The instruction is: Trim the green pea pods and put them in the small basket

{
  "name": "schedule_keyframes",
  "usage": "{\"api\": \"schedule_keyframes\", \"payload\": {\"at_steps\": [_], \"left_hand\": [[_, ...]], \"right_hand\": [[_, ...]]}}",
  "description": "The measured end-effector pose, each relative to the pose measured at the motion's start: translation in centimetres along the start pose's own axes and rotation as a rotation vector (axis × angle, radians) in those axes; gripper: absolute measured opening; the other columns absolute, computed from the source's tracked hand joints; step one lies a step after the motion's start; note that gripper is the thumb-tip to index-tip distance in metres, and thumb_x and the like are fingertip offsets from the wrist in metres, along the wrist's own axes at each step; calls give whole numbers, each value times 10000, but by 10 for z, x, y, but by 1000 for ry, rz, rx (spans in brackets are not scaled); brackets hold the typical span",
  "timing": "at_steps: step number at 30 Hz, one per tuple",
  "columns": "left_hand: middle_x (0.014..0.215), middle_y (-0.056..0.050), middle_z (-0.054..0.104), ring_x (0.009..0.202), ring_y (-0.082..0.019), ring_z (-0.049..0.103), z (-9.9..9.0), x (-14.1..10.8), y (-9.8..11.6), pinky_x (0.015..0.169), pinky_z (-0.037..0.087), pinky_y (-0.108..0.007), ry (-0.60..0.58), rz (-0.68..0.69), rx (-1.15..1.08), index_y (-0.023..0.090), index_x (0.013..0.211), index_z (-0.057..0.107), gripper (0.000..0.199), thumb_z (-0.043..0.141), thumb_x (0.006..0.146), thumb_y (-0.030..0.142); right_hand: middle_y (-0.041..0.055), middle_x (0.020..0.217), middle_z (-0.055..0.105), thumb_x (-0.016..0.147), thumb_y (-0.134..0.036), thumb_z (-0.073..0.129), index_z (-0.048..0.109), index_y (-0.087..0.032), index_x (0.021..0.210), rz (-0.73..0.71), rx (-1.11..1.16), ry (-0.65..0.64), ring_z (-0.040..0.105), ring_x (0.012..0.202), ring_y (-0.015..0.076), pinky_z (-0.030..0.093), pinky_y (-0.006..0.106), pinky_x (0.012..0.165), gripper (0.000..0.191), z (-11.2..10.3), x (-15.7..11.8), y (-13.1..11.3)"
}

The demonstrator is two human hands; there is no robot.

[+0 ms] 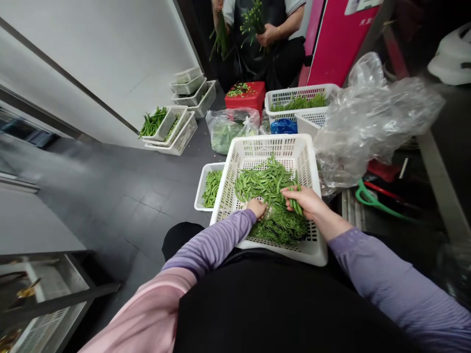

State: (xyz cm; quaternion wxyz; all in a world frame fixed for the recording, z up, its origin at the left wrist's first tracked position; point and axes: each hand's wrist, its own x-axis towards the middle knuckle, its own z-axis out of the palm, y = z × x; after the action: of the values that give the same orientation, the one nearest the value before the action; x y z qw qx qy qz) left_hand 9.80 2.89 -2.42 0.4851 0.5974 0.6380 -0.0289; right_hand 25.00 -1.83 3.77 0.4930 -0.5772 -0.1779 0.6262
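Note:
A large white plastic basket [270, 142] rests at my lap. Flat green pea pods [263, 179] are heaped in its far half, and a pile of thin green trimmings [281, 228] fills the near part. My right hand [303, 200] is closed around a small bunch of pea pods [295, 203] over the basket's right side. My left hand [257, 208] reaches in between pods and trimmings, its fingers curled down and partly hidden; whether anything is in them does not show.
A smaller white basket of green pods [211, 189] stands to the left. Beyond are a red stool [246, 98], a bag of greens [230, 132] and stacked baskets [172, 132]. Clear plastic bags [353, 127] and green-handled scissors [364, 193] lie right. A person [270, 37] opposite holds green stems.

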Motion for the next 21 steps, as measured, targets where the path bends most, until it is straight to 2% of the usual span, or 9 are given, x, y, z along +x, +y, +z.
{"api": "schedule_keyframes", "payload": {"at_steps": [2, 6, 9, 12, 15, 18, 19, 21], "left_hand": [[557, -16, 547, 539, -112, 516, -11, -20, -3, 559, 405, -231, 108, 147, 122, 131, 670, 580, 235, 462, 777, 305], [713, -60, 589, 685, -149, 550, -22, -62, -4, 636, 403, -251, 368, 611, 581, 146, 752, 578, 260, 391, 811, 318], [782, -94, 582, 721, -166, 556, -26, -80, -2, 637, 407, -263, 382, 753, 797, 137, 834, 562, 278, 326, 845, 284], [823, -111, 568, 750, -174, 558, -31, -88, 0, 653, 417, -274, 316, 801, 872, 132, 890, 540, 268, 321, 856, 283], [817, -87, 573, 725, -161, 558, -37, -93, 4, 640, 418, -260, 250, 763, 734, 145, 901, 531, 302, 372, 838, 394], [711, -35, 573, 641, -125, 538, -45, -96, 11, 605, 402, -229, 257, 682, 453, 159, 828, 541, 322, 335, 849, 406], [668, -21, 565, 604, -112, 524, -49, -96, 15, 588, 395, -220, 234, 661, 369, 158, 785, 544, 318, 325, 854, 377], [584, 3, 538, 517, -84, 483, -55, -96, 21, 535, 377, -199, 115, 614, 227, 148, 699, 535, 285, 348, 838, 312]], "right_hand": [[-37, 467, 498, 556, -215, 710, 558, -145, 687, 15, -121, -23, 452, 370, 87, 381, 199, 308, 213, 5, -1, 8], [-47, 466, 490, 532, -294, 728, 536, -163, 669, -50, -212, -163, 446, 387, 89, 364, 201, 322, 270, 17, -8, 22], [-51, 470, 497, 563, -322, 706, 539, -176, 727, -131, -201, -207, 467, 425, 100, 383, 207, 367, 276, 22, -17, 26], [-45, 476, 513, 609, -346, 665, 543, -182, 818, -159, -239, -193, 483, 436, 118, 388, 224, 385, 292, 22, -21, 28], [-38, 466, 520, 667, -351, 602, 557, -188, 899, -237, -471, -155, 490, 423, 139, 403, 258, 414, 286, 18, -19, 28], [22, 666, 614, 686, -270, 571, 608, -198, 840, -541, -810, -124, 575, 622, 178, 454, 304, 595, 174, 13, -17, 24], [37, 757, 626, 690, -242, 562, 620, -201, 818, -656, -896, -136, 583, 713, 188, 451, 313, 666, 147, 12, -17, 23], [48, 858, 617, 710, -210, 536, 630, -207, 827, -817, -1010, -188, 571, 806, 193, 433, 315, 736, 150, 11, -17, 21]]}}
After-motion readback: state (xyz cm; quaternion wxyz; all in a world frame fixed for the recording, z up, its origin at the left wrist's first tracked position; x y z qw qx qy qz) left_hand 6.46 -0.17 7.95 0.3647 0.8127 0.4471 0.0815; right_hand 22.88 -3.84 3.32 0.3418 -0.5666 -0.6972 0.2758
